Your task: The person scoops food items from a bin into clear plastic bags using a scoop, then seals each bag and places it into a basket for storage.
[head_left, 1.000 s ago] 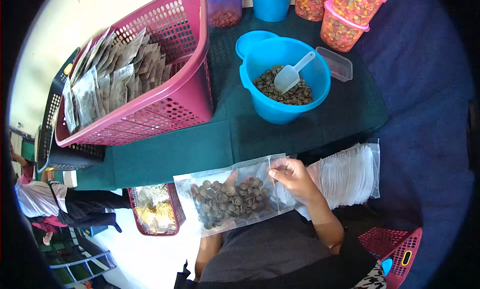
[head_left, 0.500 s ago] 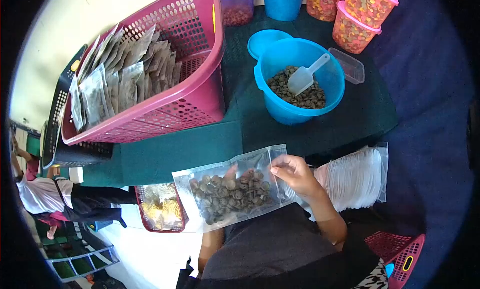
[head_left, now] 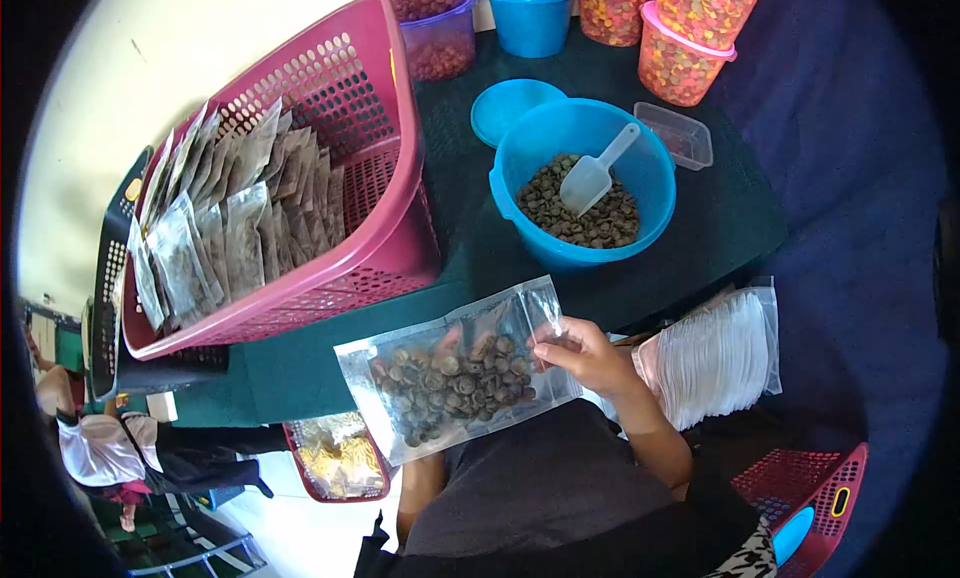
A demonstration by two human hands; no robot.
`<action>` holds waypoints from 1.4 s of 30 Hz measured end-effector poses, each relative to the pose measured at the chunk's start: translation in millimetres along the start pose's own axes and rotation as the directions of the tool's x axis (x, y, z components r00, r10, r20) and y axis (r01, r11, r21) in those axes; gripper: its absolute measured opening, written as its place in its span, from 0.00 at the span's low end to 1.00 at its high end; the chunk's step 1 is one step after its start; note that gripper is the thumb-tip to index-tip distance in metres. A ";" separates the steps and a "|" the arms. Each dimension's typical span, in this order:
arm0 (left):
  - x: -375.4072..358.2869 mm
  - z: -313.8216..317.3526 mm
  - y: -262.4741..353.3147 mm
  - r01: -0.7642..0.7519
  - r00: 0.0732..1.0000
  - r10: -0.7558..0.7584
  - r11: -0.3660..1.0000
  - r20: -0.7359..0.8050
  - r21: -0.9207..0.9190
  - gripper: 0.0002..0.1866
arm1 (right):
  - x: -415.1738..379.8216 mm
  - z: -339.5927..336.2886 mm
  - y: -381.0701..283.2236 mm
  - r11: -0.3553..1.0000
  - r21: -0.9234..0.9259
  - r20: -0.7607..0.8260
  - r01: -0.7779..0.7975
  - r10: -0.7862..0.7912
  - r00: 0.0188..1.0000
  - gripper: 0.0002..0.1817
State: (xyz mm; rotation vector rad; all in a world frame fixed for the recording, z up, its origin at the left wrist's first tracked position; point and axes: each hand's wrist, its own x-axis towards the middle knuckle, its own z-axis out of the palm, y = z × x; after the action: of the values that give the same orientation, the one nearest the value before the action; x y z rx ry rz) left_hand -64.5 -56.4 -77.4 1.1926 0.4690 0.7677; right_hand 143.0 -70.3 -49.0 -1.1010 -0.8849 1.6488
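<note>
A clear bag (head_left: 445,383) of dark, rounded pieces is held above the person's lap, before a green-covered table (head_left: 725,208). One end is pinched by thumb and fingers of the right hand (head_left: 588,360). Behind the plastic, left-hand fingers (head_left: 452,339) are seen; their grip cannot be told. Beyond stands a blue tub (head_left: 653,183) with a scoop (head_left: 588,184).
</note>
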 end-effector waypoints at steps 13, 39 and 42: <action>30.8 -3.5 7.0 0.017 0.990 0.007 0.985 0.138 -0.173 0.37 | -1.0 -6.4 -11.4 0.992 0.097 -0.135 0.078 -0.065 0.989 0.08; -1.6 54.9 -9.3 0.040 0.998 -0.007 0.838 0.063 -0.544 0.38 | -57.3 -31.4 13.9 1.000 -0.027 -0.012 -0.016 0.016 1.000 0.08; -12.8 65.3 -14.4 0.049 0.998 -0.018 0.810 0.058 -0.584 0.38 | -66.8 -37.0 18.3 0.996 -0.021 0.000 -0.084 0.084 0.997 0.09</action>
State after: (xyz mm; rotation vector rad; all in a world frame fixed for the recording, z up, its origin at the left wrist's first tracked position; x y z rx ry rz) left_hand -23.8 -110.6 -70.9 0.6159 0.1811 0.7749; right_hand 183.0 -136.9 -60.2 -1.1657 -0.8691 1.7119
